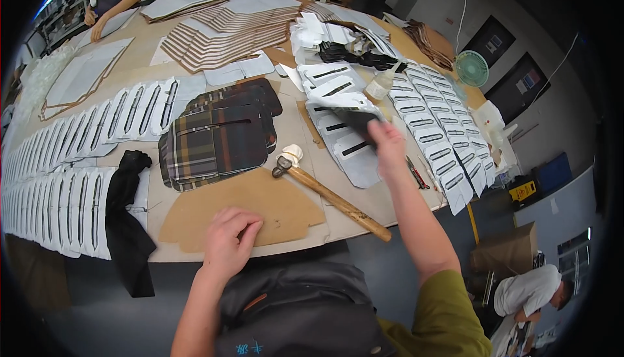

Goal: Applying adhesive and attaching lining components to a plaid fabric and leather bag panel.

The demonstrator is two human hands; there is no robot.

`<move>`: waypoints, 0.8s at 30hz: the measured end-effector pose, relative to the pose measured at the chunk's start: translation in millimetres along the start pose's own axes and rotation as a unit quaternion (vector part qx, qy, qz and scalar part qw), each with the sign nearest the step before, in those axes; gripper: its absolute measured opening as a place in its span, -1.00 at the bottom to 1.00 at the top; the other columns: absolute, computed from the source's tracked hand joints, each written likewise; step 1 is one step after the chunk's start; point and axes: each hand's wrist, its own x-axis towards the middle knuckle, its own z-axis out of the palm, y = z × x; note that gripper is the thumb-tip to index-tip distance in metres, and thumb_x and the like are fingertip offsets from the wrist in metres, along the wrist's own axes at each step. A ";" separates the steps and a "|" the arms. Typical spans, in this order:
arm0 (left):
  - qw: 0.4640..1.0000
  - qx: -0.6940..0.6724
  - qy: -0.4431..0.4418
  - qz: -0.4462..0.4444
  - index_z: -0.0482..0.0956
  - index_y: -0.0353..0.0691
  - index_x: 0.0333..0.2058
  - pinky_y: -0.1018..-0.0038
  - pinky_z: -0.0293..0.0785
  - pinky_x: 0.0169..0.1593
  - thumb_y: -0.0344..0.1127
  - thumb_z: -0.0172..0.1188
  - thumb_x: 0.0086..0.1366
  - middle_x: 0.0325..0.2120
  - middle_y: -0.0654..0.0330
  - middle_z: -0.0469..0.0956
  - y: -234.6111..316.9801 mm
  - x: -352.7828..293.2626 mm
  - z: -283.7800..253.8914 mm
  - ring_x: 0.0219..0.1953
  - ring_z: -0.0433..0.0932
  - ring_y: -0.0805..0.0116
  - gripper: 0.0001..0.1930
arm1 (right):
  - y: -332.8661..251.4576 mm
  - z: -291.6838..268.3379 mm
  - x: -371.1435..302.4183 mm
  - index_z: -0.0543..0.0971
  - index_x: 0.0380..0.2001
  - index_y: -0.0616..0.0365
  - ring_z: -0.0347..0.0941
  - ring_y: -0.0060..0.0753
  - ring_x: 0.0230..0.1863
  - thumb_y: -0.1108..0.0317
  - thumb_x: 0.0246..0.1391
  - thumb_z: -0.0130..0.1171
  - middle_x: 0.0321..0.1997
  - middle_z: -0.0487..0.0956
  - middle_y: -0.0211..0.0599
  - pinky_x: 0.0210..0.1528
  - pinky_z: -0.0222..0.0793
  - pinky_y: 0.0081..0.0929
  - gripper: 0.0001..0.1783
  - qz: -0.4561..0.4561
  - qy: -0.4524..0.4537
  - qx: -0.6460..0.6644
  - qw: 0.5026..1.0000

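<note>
My right hand [389, 142] grips the edge of a dark fabric panel [359, 123] with a pale underside. The panel is raised over a stack of white slotted panels [351, 162] on the right of the table. My left hand [229, 240] rests, fingers curled and nothing visible in them, on a brown board [195, 211] at the table's near edge. A hammer [338, 202] with a wooden handle lies between my hands, its head beside a small white lump [293, 153]. Left of it is a pile of plaid fabric panels [214, 139].
White slotted panels overlap in rows at left [55, 211] and right [432, 123]. Black cloth [127, 227] hangs over the front edge. A glue bottle [380, 84], pliers [417, 174] and a green fan [471, 68] are at right. One person works far left, another lower right.
</note>
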 end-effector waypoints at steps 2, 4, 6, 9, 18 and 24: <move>1.000 -0.007 -0.001 -0.011 0.70 -0.27 -0.31 0.34 0.50 -0.13 -0.49 0.32 0.25 -0.34 0.10 0.66 -1.5 -2.7 -2.7 -0.23 0.62 0.13 -0.96 | -43.0 -9.5 3.5 0.64 -0.01 0.22 0.61 -0.49 -0.04 0.33 0.31 0.26 -0.03 0.70 -0.34 0.12 0.48 -0.47 -0.74 -0.103 0.029 0.109 0.988; 1.000 -0.015 -0.005 -0.020 0.70 -0.26 -0.31 0.34 0.50 -0.13 -0.49 0.32 0.25 -0.34 0.10 0.66 -0.1 -5.1 -2.8 -0.23 0.62 0.13 -0.96 | -85.8 -8.0 -14.4 0.57 0.07 0.28 0.60 -0.38 0.08 0.39 0.39 0.12 0.08 0.66 -0.25 0.19 0.50 -0.36 -0.72 -0.178 -0.031 0.157 0.971; 0.998 -0.035 0.010 -0.045 0.72 -0.23 -0.28 0.29 0.48 -0.05 -0.46 0.31 0.25 -0.32 0.14 0.68 0.5 -7.3 -5.0 -0.21 0.62 0.12 -0.93 | -110.2 5.1 -39.0 0.53 0.11 0.30 0.59 -0.35 0.12 0.39 0.41 0.08 0.09 0.65 -0.18 0.22 0.48 -0.32 -0.70 -0.159 -0.084 0.195 0.964; 0.990 -0.098 -0.018 -0.099 0.64 -0.26 0.07 0.34 0.53 0.08 -0.14 0.16 0.49 -0.06 0.10 0.68 -4.1 -8.3 -10.6 -0.01 0.64 0.21 -0.65 | -106.8 39.6 -89.3 0.46 0.21 0.36 0.65 -0.28 0.04 0.45 0.39 0.05 0.07 0.65 -0.08 0.13 0.58 -0.29 -0.62 -0.100 -0.170 0.178 0.964; 0.698 -0.624 0.026 -0.350 0.30 -0.28 0.33 0.18 0.54 0.22 0.08 0.04 0.54 0.22 0.01 0.49 -16.2 17.3 -26.3 0.19 0.56 0.17 -0.38 | -24.3 134.8 -179.8 0.68 0.01 0.15 0.59 -0.15 0.14 0.55 0.19 0.22 0.10 0.69 -0.18 0.34 0.27 -0.23 -0.68 -0.173 -0.486 -0.134 0.846; 0.700 -0.584 0.150 -0.383 0.35 -0.32 0.25 0.12 0.60 0.16 -0.13 0.14 0.52 0.12 0.04 0.55 -9.1 13.1 -21.4 0.13 0.60 0.19 -0.51 | -15.2 72.6 -133.5 0.44 0.26 0.29 0.54 -0.20 0.23 0.32 0.42 0.07 0.25 0.58 -0.11 0.41 0.29 -0.15 -0.57 0.178 -0.206 0.275 0.922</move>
